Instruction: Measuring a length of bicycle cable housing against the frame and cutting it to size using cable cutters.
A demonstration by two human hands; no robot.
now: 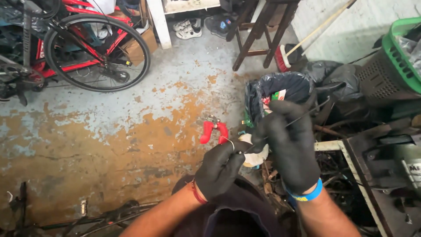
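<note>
L hand [219, 169] + R hand [289, 142] both pinch thin cable [302, 116]; black bin [280, 85] holds trash.

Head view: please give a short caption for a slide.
Gloved left hand and right hand hold a thin cable above red-handled pliers.

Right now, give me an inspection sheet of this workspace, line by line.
Surface: concrete floor, worn, with orange and pale patches.
Job's things: thin cable pinched between both hands; red-handled pliers on the floor beyond them.
Clutter: lined bin with rubbish, green basket, scrap parts at right.
Grippers: left hand and right hand, both in black gloves, closed on the cable.
Cables: only the held one seen clearly.
Surroundings: red bicycle, wooden stool, broom, shoes.
</note>
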